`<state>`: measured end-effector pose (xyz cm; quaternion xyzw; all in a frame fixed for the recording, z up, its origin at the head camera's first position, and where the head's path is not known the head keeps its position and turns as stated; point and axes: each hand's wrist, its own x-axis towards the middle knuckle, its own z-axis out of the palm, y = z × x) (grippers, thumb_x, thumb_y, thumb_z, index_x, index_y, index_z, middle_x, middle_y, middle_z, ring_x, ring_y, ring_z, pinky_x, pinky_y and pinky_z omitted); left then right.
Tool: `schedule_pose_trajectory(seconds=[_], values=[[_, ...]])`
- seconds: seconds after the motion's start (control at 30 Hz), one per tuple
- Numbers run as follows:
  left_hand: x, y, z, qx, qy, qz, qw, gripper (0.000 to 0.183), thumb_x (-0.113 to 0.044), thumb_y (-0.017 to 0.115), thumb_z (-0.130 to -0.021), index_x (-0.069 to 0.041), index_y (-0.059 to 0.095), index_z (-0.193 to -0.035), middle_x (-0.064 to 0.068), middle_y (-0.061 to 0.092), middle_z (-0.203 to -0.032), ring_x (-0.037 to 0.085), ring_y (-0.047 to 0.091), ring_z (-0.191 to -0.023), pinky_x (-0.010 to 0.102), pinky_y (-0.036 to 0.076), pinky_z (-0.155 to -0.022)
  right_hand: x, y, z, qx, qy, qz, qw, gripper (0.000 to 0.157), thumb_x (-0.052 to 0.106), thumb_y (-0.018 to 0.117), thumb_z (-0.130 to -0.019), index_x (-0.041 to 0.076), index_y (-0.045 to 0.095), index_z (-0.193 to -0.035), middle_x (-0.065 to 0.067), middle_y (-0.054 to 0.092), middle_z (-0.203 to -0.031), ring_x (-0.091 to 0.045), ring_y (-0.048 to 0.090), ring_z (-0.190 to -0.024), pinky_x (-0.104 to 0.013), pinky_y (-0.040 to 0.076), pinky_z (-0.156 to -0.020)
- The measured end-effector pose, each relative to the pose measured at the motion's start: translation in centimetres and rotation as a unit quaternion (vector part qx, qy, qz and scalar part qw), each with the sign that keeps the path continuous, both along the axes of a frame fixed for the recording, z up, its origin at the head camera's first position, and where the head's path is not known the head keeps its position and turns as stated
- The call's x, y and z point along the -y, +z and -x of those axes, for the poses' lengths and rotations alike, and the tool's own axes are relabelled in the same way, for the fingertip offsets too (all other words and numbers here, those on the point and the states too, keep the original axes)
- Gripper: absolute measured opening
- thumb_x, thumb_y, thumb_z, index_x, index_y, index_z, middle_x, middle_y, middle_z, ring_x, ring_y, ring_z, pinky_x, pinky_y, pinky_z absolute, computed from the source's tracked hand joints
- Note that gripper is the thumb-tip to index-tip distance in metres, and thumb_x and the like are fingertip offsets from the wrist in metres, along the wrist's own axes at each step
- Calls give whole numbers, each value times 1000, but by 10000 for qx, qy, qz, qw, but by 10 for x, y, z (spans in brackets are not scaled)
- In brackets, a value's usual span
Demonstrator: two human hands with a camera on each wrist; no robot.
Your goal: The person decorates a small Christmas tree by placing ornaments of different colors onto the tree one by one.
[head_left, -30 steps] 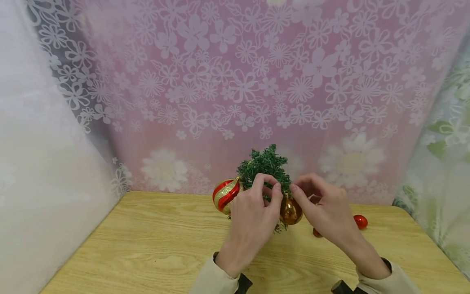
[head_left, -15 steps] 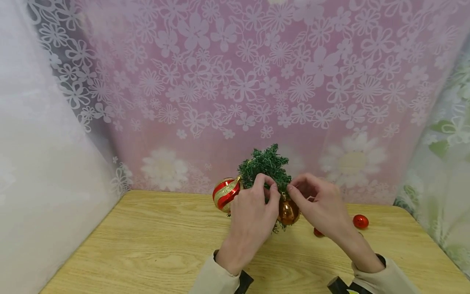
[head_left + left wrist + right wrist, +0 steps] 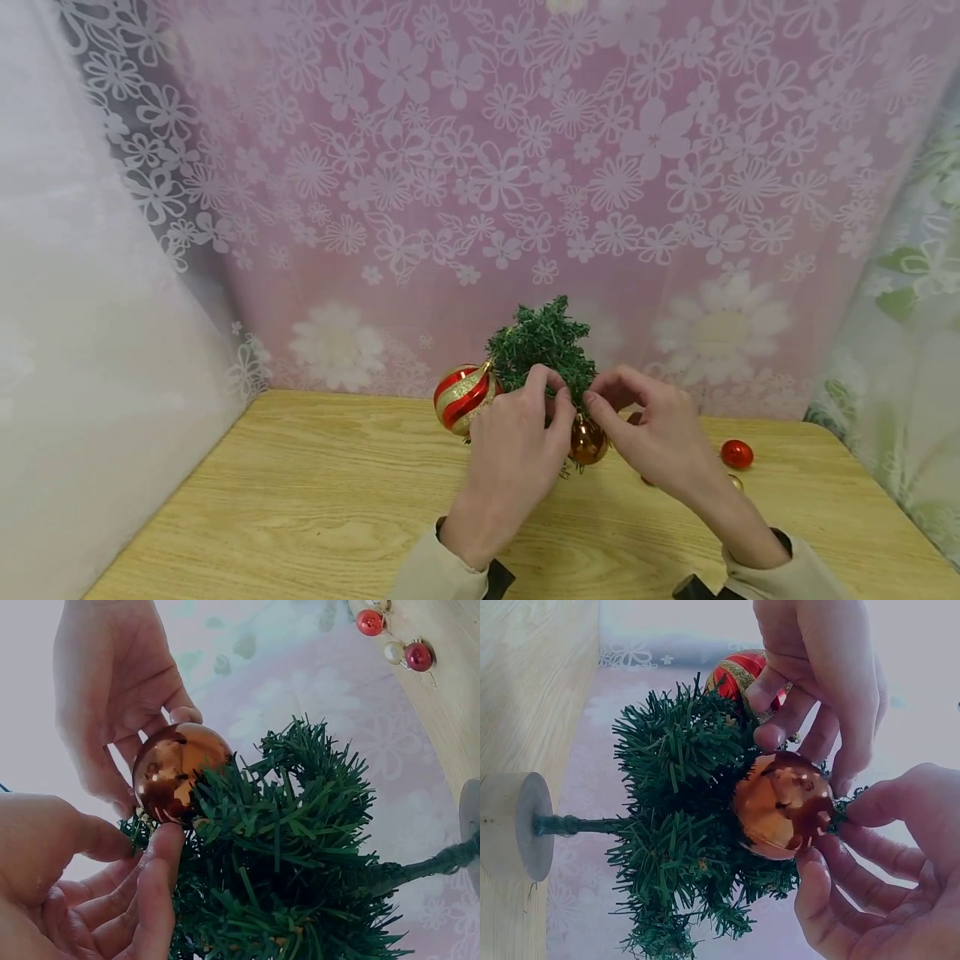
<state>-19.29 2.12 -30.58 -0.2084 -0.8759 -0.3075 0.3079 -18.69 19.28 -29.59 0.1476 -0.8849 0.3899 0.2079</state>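
As the copper bauble (image 3: pixel 589 443) hangs nearly upright, left hand (image 3: pixel 517 442) and right hand (image 3: pixel 663 432) pinch at its uppermost cap (image 3: pixel 581 413).

The left hand (image 3: pixel 517 442) and the right hand (image 3: pixel 666 437) pinch at the top of a shiny copper bauble (image 3: pixel 588 442), which hangs just below their fingertips. Beyond the fingers stands a green artificial Christmas tree (image 3: pixel 542 340); to their left, 1 red-and-gold striped bauble (image 3: pixel 459 402); to their right, 1 red bauble (image 3: pixel 737 454) on the wood-grain table (image 3: pixel 315 483).
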Motion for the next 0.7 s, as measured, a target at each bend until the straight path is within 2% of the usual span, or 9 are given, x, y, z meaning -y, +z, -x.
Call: schedule_pose_trajectory(seconds=[0.1, 0.2, 0.33, 0.5, 0.6, 0.7], values=[[-1, -1, 0, -135, -17, -45, 9999, 6, -23, 60, -102, -17, 64, -101, -10, 62, -62, -3, 33, -41, 14, 25, -39, -2, -1, -1, -5, 36, 103, 9999, 5, 19, 67, -100, 17, 72, -102, 1, 72, -92, -3, 64, -81, -24, 54, -64], [-2, -1, -1, -403, -59, -169, 9990, 8, -23, 62, -102, -16, 65, -104, -8, 70, -72, -2, 43, -45, 11, 28, -41, -6, -2, -2, -19, 13, 202, 9998, 8, 21, 67, -101, 17, 72, -106, 0, 72, -96, -3, 64, -81, -25, 55, -62], [-3, 1, 1, -1010, -136, -315, 9943, 11, -23, 65, -101, -14, 67, -107, -5, 71, -81, 1, 57, -54, 8, 35, -46, -15, -4, -5, -56, -188, 174, 9997, 13, 24, 66, -102, 18, 71, -111, -1, 72, -101, -1, 63, -83, -24, 54, -63], [-3, 2, 4, -1721, -29, -195, 9849, 12, -22, 67, -101, -15, 73, -108, -3, 71, -92, 7, 66, -71, 14, 50, -54, -32, -10, -6, -85, -458, -61, 9989, 11, 24, 66, -102, 19, 71, -110, 0, 72, -100, 4, 62, -85, -23, 53, -66], [-3, 1, 5, -1788, 60, -15, 9839, 15, -25, 67, -101, -17, 75, -110, -2, 71, -97, 11, 67, -81, 19, 54, -57, -44, -16, -5, -128, -569, -168, 9982, 9, 23, 67, -101, 19, 71, -108, 0, 73, -99, 6, 61, -83, -23, 52, -63], [-3, -1, 6, -1752, 79, 139, 9844, 14, -26, 68, -100, -19, 77, -109, -3, 71, -98, 12, 66, -83, 21, 55, -59, -57, -22, -3, -80, -700, -288, 9971, 9, 23, 67, -100, 20, 71, -108, 0, 73, -100, 8, 60, -83, -22, 52, -62]])
